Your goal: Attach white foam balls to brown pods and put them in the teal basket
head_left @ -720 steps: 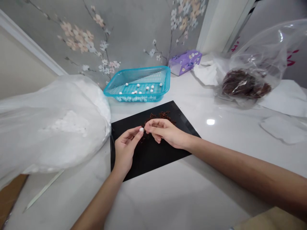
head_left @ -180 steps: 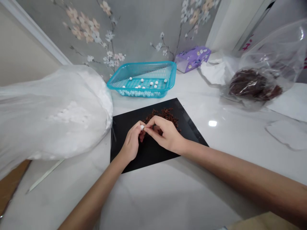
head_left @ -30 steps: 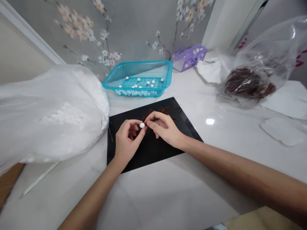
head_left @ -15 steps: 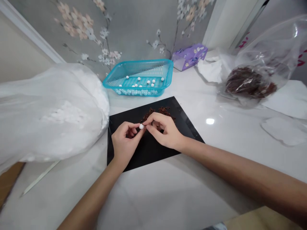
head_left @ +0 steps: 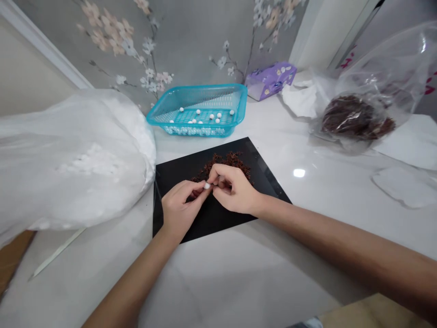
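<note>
The left hand [head_left: 182, 205] pinched a white ball [head_left: 206, 186] over the black mat [head_left: 218, 216], while the right hand [head_left: 235, 189], fingertips together beside it, perhaps held something too small to tell.

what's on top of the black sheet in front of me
Dark reddish-brown bits lie on the black sheet, mostly beyond your right hand. Your left hand pinches a small white ball over it. Your hands hide whatever is directly behind them.

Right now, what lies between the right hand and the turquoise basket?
In the head view, between the right hand and the turquoise basket lie the heap of reddish-brown shreds on the black board, then white tabletop.
</note>
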A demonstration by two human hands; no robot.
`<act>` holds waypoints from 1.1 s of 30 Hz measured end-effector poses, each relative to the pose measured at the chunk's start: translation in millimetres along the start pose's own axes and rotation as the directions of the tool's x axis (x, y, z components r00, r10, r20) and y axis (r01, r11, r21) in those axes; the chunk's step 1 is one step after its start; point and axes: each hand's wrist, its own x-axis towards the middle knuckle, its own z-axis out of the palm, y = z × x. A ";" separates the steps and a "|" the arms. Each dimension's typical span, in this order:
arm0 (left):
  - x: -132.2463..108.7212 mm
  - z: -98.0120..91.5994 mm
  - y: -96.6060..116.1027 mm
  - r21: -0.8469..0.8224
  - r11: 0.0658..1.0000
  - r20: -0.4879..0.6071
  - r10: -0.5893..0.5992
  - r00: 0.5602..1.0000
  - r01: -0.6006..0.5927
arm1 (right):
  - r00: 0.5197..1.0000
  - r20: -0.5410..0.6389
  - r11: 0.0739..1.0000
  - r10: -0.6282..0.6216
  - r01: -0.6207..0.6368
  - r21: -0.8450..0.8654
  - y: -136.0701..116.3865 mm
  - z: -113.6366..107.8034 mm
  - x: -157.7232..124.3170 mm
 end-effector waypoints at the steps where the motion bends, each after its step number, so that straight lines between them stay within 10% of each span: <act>1: -0.1 0.0 0.4 -0.001 1.000 -0.003 0.008 1.000 -0.008 | 1.000 -0.004 1.000 0.000 0.000 0.005 -0.3 -0.1 -0.3; 20: 22.7 -10.9 -6.5 -0.342 0.844 0.127 -0.394 0.910 0.413 | 0.930 -0.214 0.934 0.298 -0.238 0.265 7.6 2.5 13.7; 33: 105.8 -8.0 1.5 -0.116 0.993 0.154 -0.018 0.988 0.036 | 0.939 -0.227 0.945 0.260 -0.199 0.259 10.0 4.2 16.6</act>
